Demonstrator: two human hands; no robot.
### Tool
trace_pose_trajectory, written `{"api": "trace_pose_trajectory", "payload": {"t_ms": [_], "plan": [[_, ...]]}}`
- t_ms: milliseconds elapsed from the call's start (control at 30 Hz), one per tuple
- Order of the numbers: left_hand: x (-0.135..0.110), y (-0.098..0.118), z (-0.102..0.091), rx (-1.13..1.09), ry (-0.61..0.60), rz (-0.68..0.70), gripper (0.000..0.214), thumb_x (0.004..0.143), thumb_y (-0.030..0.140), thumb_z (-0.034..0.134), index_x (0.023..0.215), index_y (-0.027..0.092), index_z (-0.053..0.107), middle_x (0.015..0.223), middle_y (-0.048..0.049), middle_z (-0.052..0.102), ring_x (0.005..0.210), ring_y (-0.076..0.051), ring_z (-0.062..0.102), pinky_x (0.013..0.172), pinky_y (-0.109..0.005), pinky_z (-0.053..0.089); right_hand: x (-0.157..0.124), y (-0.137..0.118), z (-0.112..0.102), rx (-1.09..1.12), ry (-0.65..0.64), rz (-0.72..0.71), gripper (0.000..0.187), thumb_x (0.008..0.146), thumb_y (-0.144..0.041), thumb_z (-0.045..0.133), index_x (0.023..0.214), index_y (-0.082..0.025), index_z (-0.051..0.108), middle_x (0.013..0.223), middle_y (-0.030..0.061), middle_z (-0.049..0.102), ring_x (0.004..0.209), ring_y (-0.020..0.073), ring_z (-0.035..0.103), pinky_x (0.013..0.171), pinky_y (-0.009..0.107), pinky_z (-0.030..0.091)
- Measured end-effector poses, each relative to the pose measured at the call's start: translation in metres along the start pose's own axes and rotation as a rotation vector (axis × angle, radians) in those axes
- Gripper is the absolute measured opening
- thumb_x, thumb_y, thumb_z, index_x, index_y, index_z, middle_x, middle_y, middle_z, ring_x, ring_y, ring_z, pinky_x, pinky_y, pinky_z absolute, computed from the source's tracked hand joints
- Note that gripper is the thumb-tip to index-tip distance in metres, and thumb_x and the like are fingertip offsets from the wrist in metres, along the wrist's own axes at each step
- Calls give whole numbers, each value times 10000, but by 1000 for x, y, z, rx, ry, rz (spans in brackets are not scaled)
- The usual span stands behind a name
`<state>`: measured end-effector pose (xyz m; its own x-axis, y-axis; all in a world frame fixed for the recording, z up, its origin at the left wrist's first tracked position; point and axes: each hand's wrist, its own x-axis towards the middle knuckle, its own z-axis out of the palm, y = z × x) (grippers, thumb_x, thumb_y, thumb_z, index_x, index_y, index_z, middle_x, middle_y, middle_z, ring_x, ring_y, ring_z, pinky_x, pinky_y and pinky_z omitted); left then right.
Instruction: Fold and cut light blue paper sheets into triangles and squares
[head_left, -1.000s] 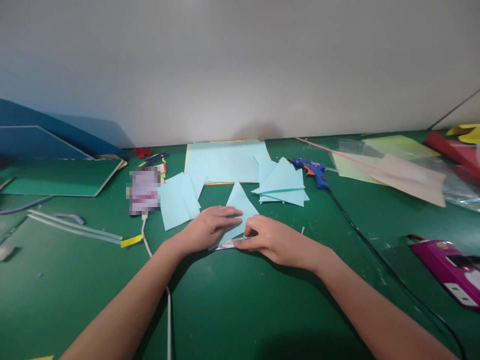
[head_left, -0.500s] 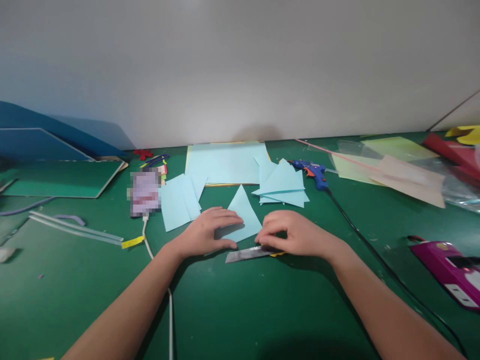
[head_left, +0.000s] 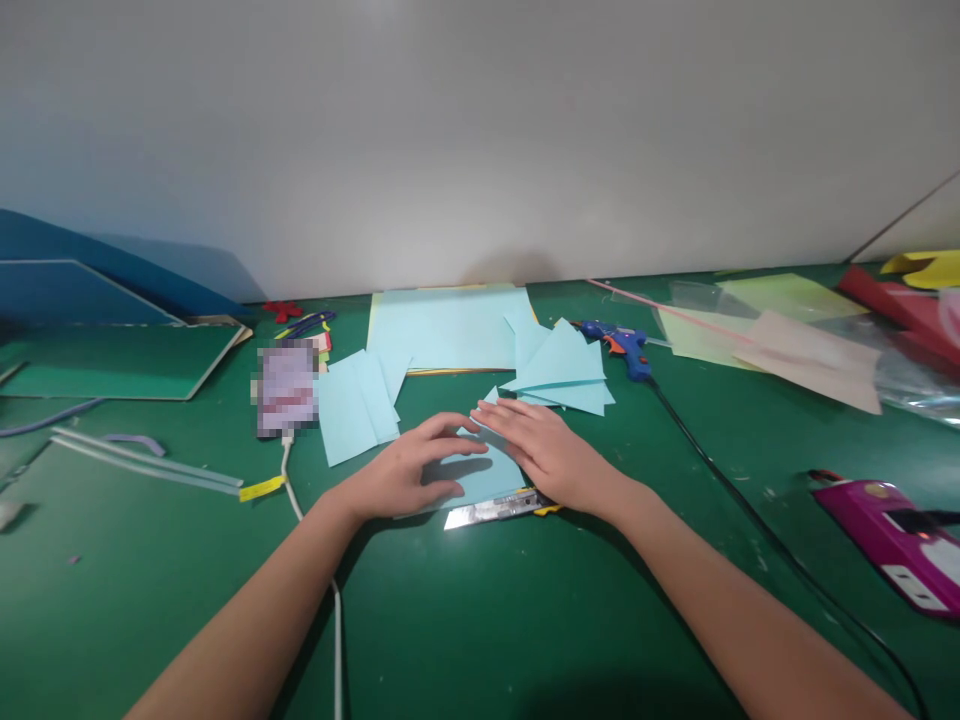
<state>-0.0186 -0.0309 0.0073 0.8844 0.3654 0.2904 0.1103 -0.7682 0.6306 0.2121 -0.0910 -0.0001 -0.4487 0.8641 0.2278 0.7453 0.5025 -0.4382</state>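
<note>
A light blue paper triangle (head_left: 487,478) lies on the green table (head_left: 480,620) in front of me. My left hand (head_left: 409,470) rests on its left part with the fingers arched and apart. My right hand (head_left: 541,448) lies flat on its right side, fingers stretched out toward the tip. A utility knife (head_left: 491,510) with its silver blade out lies on the table just below the triangle, by my right wrist. Neither hand holds it.
Behind are a stack of blue triangles (head_left: 561,372), blue squares (head_left: 358,405), a large blue sheet (head_left: 448,325) and a blue glue gun (head_left: 624,346) with its black cord. A phone (head_left: 286,388) on a white cable lies left; a magenta device (head_left: 896,540) right.
My right hand put the knife down on the table and moved up onto the triangle, opening flat. My left hand stayed on the paper.
</note>
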Motion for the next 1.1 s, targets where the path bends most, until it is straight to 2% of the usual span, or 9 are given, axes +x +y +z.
{"api": "trace_pose_trajectory", "payload": {"t_ms": [133, 267, 333, 433, 500, 667, 833, 967, 1100], "plan": [[0, -1, 5, 131, 56, -39, 392, 858, 255, 595, 1244, 244, 526, 1300, -121, 480, 1203, -261, 475, 990, -472, 438, 1, -4, -2, -28, -36, 24, 539, 920, -123, 359, 1430, -297, 330, 1388, 59, 497, 1255, 255, 446, 986, 482, 423], [1, 3, 8, 289, 27, -181, 646, 758, 518, 676, 1294, 219, 475, 1266, -141, 524, 1161, -314, 489, 975, -528, 410, 1, -7, -6, -127, -13, 44, 495, 910, -141, 358, 1397, -225, 390, 1145, 99, 624, 1026, 260, 548, 884, 474, 455], [2, 5, 7, 306, -1, -196, 717, 722, 572, 684, 1303, 212, 465, 1252, -141, 543, 1143, -317, 494, 972, -516, 400, 1, -6, -6, -167, 3, 66, 447, 930, -176, 335, 1364, -182, 438, 1062, 114, 639, 961, 261, 562, 851, 466, 463], [4, 5, 5, 267, -31, -157, 618, 783, 505, 662, 1295, 223, 462, 1216, -115, 581, 1100, -279, 516, 947, -460, 404, 2, -3, -4, -156, 30, 54, 451, 933, -150, 298, 1358, -184, 447, 1221, 113, 599, 1089, 254, 540, 921, 456, 441], [3, 3, 4, 221, -37, -116, 552, 819, 453, 647, 1290, 236, 458, 1179, -92, 612, 1066, -257, 535, 926, -434, 405, 2, -2, -2, -158, 38, 38, 511, 911, -98, 286, 1391, -226, 406, 1389, 66, 497, 1238, 242, 456, 998, 460, 395], [1, -1, 4, 142, -10, -72, 475, 857, 371, 621, 1288, 264, 453, 1090, -55, 665, 989, -226, 579, 896, -410, 407, 3, -3, 0, -210, -97, 24, 696, 801, -23, 327, 1447, -283, 316, 1509, -14, 334, 1351, 247, 325, 1047, 491, 338], [2, 4, 5, 239, -46, -149, 544, 820, 443, 637, 1304, 256, 474, 1305, -108, 547, 1180, -286, 489, 991, -468, 351, 6, -6, 1, -215, -123, 27, 728, 750, -35, 357, 1443, -256, 329, 1469, 26, 407, 1297, 276, 371, 1023, 521, 321], [4, 10, 5, 299, -58, -192, 694, 744, 548, 674, 1325, 234, 462, 1352, -136, 496, 1230, -319, 442, 1026, -496, 323, 5, -6, 1, -218, -25, -11, 677, 716, -55, 372, 1373, -212, 405, 1312, 96, 531, 1240, 282, 404, 1003, 505, 301], [3, 11, 4, 284, -39, -234, 708, 727, 507, 705, 1325, 225, 454, 1312, -135, 531, 1189, -314, 483, 998, -480, 374, 3, -5, -1, -190, 85, -39, 570, 681, -85, 402, 1242, -157, 472, 1098, 137, 567, 1090, 286, 481, 945, 472, 336]]}}
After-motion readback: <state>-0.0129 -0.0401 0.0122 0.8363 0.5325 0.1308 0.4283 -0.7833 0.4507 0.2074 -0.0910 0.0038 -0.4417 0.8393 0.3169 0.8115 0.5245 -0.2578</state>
